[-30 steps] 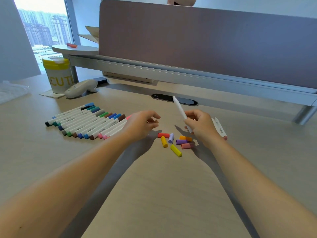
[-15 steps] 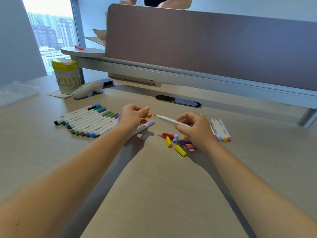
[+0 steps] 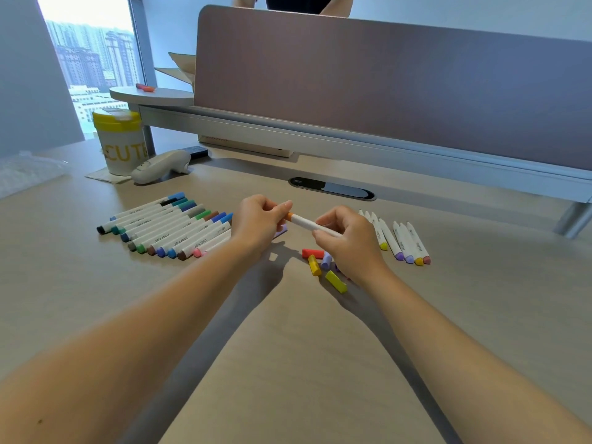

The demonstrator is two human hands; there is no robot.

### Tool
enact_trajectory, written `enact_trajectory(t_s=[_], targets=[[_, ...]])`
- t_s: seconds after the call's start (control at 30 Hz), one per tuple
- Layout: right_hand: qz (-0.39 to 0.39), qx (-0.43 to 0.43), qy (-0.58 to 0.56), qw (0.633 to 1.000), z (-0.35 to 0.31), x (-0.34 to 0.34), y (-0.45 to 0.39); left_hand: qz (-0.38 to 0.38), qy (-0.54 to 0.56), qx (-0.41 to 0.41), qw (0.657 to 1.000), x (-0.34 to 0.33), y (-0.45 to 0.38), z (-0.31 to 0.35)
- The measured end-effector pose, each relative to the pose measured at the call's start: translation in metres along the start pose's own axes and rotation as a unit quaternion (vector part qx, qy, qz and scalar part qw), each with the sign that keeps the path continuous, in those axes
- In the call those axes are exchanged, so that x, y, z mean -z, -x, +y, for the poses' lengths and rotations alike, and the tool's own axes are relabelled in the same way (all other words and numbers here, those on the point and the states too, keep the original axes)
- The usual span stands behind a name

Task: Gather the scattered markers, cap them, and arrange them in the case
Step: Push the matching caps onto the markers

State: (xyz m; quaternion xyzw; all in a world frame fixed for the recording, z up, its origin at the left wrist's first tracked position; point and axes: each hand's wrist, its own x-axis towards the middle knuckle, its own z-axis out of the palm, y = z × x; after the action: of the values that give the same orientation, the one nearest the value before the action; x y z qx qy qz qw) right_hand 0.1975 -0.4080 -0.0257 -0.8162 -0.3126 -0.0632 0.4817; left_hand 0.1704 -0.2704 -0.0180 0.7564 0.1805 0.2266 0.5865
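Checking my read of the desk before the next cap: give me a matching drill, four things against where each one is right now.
Things:
1. orange cap
2. row of capped markers
3. loose caps
4. uncapped markers

Places:
A. desk, right of right hand
B. pinched in left hand
C. desk, left of left hand
D. desk, below the hands

Pairs: 1-B, 2-C, 3-D, 4-A

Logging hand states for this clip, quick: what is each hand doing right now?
Left hand: pinches the small orange plastic cap onto the marker's end.
Right hand: grips the white-barrelled marker.
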Motion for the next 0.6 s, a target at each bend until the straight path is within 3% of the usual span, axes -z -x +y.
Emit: enact_trajectory(t_s=[0.2,0.4,0.6], targets=[[0.035,-0.002,-0.023,0.999,-0.001,-0.003,-0.001,-0.012,-0.007,-0.040,0.999,-0.003,-0.001,0.007],[0.016,-0.015,-0.044,0.999,-0.001,-0.005,-0.002,-0.054,0.072,0.013,0.996,-0.007,-0.002,0.010],[0.076,-0.073,0.063,0.992,0.031,0.016,-0.012,-0.051,-0.030,-0.024,0.998,-0.006,-0.012,0.000]])
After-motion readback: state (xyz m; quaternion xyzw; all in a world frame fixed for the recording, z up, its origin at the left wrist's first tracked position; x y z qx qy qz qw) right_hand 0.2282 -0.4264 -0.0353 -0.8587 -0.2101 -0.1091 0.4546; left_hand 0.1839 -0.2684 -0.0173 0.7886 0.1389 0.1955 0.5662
